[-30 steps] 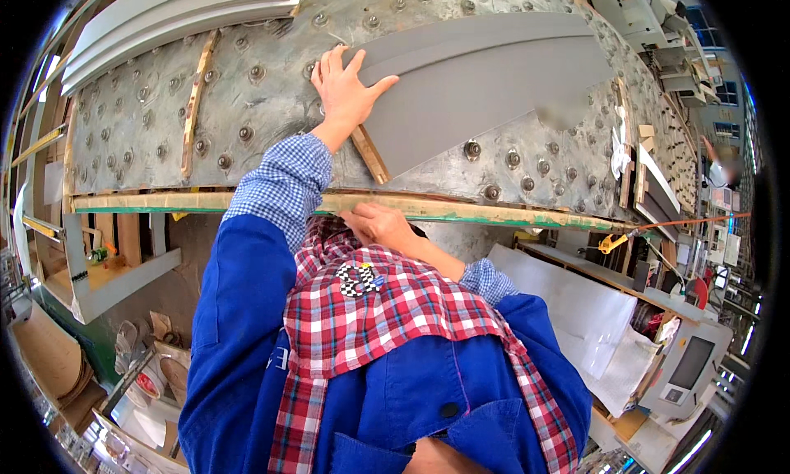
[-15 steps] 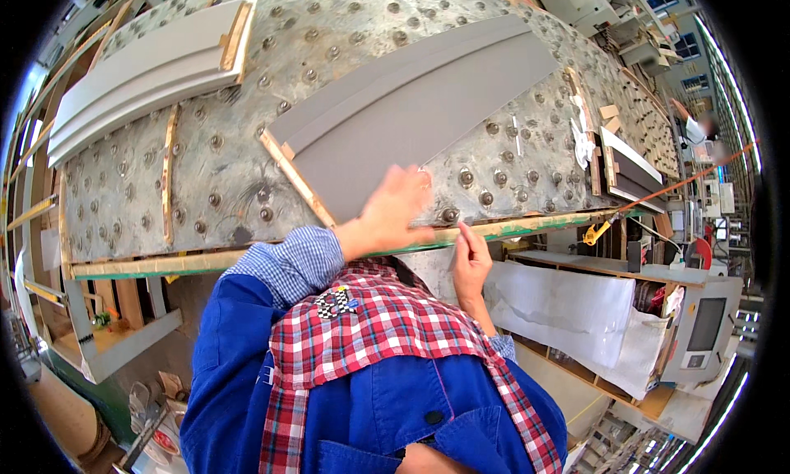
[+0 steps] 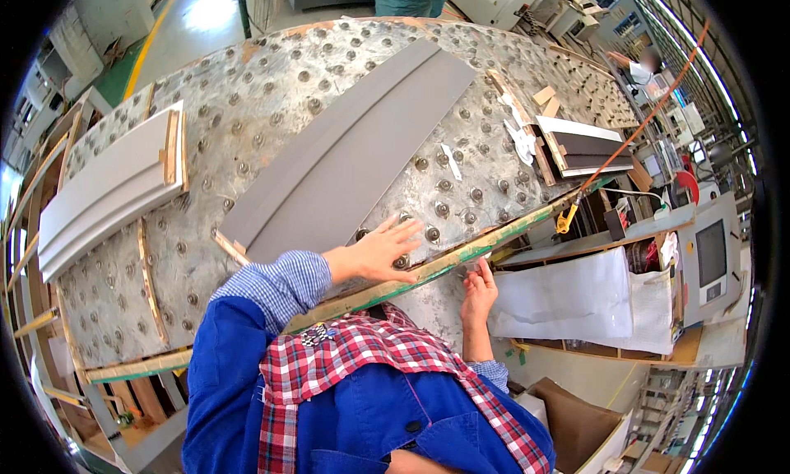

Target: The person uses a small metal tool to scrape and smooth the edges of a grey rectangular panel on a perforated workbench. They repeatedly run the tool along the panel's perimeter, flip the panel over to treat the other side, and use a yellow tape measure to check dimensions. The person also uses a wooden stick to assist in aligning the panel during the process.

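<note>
Main item: grey panel (image 3: 354,145), long, w/ raised ridge along its length, lay flat and diagonal on the ball-studded tabletop (image 3: 276,67), its near end partly hidden by your L sleeve (image 3: 284,281). Wood strip (image 3: 231,248) sat at that end. Your L hand (image 3: 383,252): palm down, fingers spread, over the tabletop's near edge, just beside the panel's R side; contact w/ surface couldn't be told. Your R hand (image 3: 478,293): raised by the green-and-tan edge, fingers partly curled; couldn't tell if they pinched anything. Also on tabletop: stack of pale panels (image 3: 111,194), far L, w/ wood batten (image 3: 171,149) at its R end; thin lath (image 3: 151,281) nr that stack; white slip (image 3: 451,163), R of grey panel; crumpled white item (image 3: 521,141), material unclear; wood blocks (image 3: 546,97); dark panel w/ white border (image 3: 588,151), far R. Orange cord (image 3: 650,120) ran down to a yellow fitting (image 3: 568,218) nr the edge. Off tabletop, to your R: white sheet (image 3: 551,301) over a low unit, and grey machine w/ dark screen (image 3: 711,252). You wore red plaid apron (image 3: 362,350) over blue jacket (image 3: 226,383).
</note>
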`<state>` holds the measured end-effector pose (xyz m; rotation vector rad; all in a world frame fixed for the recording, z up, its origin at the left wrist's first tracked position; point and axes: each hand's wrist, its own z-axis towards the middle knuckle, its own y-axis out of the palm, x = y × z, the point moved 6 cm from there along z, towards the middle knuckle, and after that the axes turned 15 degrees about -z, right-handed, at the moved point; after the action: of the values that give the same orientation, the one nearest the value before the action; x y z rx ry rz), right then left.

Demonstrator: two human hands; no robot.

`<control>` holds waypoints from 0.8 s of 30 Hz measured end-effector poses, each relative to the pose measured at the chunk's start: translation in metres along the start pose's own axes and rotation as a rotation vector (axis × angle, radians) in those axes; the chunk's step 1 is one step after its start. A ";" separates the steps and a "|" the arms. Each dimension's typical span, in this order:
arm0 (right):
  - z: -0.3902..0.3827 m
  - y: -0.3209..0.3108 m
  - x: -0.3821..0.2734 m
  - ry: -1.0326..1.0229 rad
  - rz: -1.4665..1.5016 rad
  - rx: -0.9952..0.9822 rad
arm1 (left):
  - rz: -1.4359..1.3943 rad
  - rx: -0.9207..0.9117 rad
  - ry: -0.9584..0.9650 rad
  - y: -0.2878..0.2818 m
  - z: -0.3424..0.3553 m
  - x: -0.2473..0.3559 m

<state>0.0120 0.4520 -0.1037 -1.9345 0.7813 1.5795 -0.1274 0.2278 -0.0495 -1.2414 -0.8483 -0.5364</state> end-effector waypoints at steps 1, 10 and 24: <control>0.004 0.003 -0.006 -0.001 -0.003 0.029 | 0.294 0.071 0.051 -0.005 0.004 -0.004; 0.022 0.026 -0.019 0.027 -0.184 0.085 | 0.419 0.712 -0.831 -0.114 -0.061 -0.062; 0.026 0.150 -0.079 -0.300 -0.330 -0.198 | 0.749 1.130 -0.976 -0.163 -0.151 -0.118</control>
<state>-0.1252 0.3740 -0.0357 -1.7839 0.1772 1.7292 -0.2817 0.0296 -0.0610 -0.5743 -1.1152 1.1359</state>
